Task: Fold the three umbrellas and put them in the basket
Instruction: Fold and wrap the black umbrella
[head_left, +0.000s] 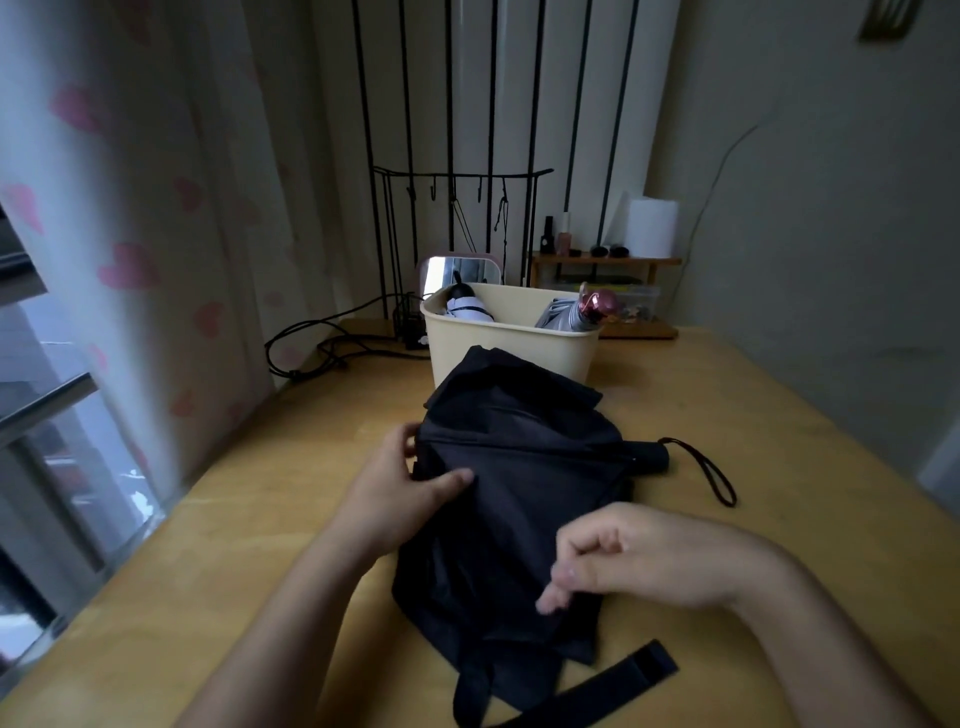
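A black umbrella (519, 467) lies collapsed on the wooden table, its loose canopy spread toward me, its handle (649, 457) and wrist loop (711, 473) pointing right. My left hand (410, 488) grips the canopy's left end, thumb on top of the fabric. My right hand (639, 556) hovers over the near canopy with fingers curled, pinching a fold of fabric. The closing strap (623, 675) trails near the table's front. Behind stands the cream basket (514, 348), holding a black-and-white umbrella (465, 304) at left and a grey umbrella with a pink handle (582, 312) at right.
A small mirror (460, 270) stands behind the basket. Black cables (322, 348) lie at the table's back left by the curtain. A wooden shelf (608, 260) with bottles sits at the back right, and a black wire rack (457, 208) stands behind.
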